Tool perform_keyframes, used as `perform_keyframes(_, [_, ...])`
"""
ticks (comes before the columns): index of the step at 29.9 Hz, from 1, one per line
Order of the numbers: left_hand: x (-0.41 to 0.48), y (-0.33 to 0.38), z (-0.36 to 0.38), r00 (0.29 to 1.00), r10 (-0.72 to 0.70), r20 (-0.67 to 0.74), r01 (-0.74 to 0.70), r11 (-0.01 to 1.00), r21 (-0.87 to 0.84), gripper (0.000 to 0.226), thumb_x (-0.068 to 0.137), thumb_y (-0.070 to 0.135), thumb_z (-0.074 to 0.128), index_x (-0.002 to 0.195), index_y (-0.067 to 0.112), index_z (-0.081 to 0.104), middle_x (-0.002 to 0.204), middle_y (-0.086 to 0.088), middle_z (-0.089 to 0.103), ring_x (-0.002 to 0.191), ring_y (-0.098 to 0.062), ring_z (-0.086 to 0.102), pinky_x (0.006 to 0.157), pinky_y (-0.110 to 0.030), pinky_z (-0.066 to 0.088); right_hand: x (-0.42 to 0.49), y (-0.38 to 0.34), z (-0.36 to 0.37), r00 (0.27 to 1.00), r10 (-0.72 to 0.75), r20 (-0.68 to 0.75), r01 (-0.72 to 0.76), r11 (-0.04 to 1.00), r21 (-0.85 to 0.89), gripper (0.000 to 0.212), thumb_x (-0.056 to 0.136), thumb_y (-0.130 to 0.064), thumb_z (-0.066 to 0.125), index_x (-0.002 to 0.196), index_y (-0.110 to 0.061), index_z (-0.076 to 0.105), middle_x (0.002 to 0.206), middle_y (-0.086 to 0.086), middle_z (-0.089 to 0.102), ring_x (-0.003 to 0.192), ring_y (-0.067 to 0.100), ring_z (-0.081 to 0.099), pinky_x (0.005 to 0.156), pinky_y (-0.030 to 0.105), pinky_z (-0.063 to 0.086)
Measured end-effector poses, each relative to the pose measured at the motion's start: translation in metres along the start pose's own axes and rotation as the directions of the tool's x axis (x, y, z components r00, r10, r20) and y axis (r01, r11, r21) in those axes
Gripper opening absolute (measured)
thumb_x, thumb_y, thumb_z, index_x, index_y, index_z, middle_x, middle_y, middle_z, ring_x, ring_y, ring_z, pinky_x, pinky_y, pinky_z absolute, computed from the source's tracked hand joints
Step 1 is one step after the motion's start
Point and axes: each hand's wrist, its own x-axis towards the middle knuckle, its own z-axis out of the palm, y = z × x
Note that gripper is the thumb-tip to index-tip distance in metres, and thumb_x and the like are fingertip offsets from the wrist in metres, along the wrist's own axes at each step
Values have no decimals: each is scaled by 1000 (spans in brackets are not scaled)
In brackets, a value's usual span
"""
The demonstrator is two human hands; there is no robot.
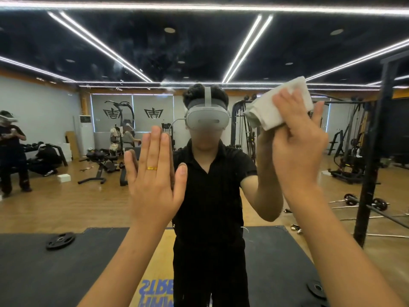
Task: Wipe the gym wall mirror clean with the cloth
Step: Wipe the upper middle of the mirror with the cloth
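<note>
The wall mirror fills the whole view, with smears and specks high up near the reflected ceiling. My left hand lies flat against the glass, fingers straight and together, a gold ring on one finger. My right hand holds a bunched white cloth against the mirror, up and to the right of my left hand, fingers spread over the cloth. My own reflection in black clothes and a headset stands between the two hands.
The mirror reflects a gym: wooden floor, black mats, a weight plate, benches, a cable machine and a black rack post at the right. People stand and crouch at the reflected far left.
</note>
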Motion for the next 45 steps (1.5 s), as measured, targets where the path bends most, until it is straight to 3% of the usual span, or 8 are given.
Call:
perform_keyframes(5, [1, 0, -2, 1000, 7, 3, -7, 1000, -29, 65, 108, 42, 31, 162, 6, 23, 171, -10, 15, 159, -24, 10, 127, -58, 6, -3, -6, 2, 1000, 12, -9, -12, 1000, 20, 43, 99, 0, 53, 141, -10, 60, 148, 7, 56, 143, 22, 48, 126, 22, 13])
perform_keyframes(13, [-4, -51, -39, 995, 101, 18, -99, 991, -95, 64, 100, 31, 43, 157, 1, 34, 168, -11, 27, 158, -24, 17, 128, -53, 13, 3, -11, -2, 1000, 7, -25, -7, 1000, 1, 40, 101, -11, 51, 138, -13, 63, 143, 8, 61, 138, 24, 54, 123, 48, 34])
perform_keyframes(17, [-7, -84, -37, 992, 114, 47, -112, 993, -36, 67, 102, 36, 40, 159, 3, 29, 169, -13, 23, 158, -26, 16, 129, -51, 7, 14, -25, 10, 988, -142, 59, 140, 989, 45, 39, 101, -11, 52, 138, -13, 62, 146, 12, 59, 139, 34, 53, 119, 43, 40])
perform_keyframes(22, [-13, -94, -24, 985, 175, 0, -175, 985, 11, 68, 103, 37, 39, 161, 5, 26, 169, -14, 21, 158, -28, 17, 127, -55, 11, 57, -78, 61, 756, -595, 272, 604, 794, 59, 46, 88, 1, 74, 131, -11, 67, 141, 11, 64, 136, 42, 53, 102, 58, 51])
perform_keyframes(26, [-12, -99, -26, 979, 203, 5, -203, 979, 3, 67, 103, 37, 39, 160, 4, 27, 169, -14, 22, 158, -29, 17, 127, -54, 11, 80, -83, 69, 694, -645, 318, 663, 745, 64, 43, 84, 2, 79, 124, -13, 72, 135, 6, 68, 134, 36, 57, 106, 58, 50])
perform_keyframes(36, [-13, -94, -25, 985, 171, 31, -171, 985, 19, 67, 103, 36, 38, 160, 3, 28, 169, -15, 22, 158, -29, 16, 127, -56, 11, 63, 21, -46, 936, -271, 223, 306, 942, -140, 33, 101, -3, 60, 132, -11, 64, 143, 8, 59, 143, 25, 49, 120, 41, 41])
perform_keyframes(41, [-15, -95, -25, 985, 168, 33, -169, 985, 39, 66, 104, 37, 37, 160, 3, 28, 169, -16, 22, 157, -31, 18, 125, -60, 15, 62, -31, -3, 930, -340, 136, 352, 933, -73, 32, 104, -13, 57, 133, -8, 66, 142, 9, 61, 138, 29, 54, 115, 43, 45])
perform_keyframes(45, [-14, -94, -25, 986, 168, 24, -168, 985, 36, 64, 107, 39, 32, 160, 4, 28, 169, -15, 22, 157, -31, 19, 124, -61, 18, 69, -65, 37, 985, -165, 45, 168, 984, -54, 40, 104, -20, 46, 140, -10, 63, 147, 9, 59, 136, 28, 55, 116, 34, 41])
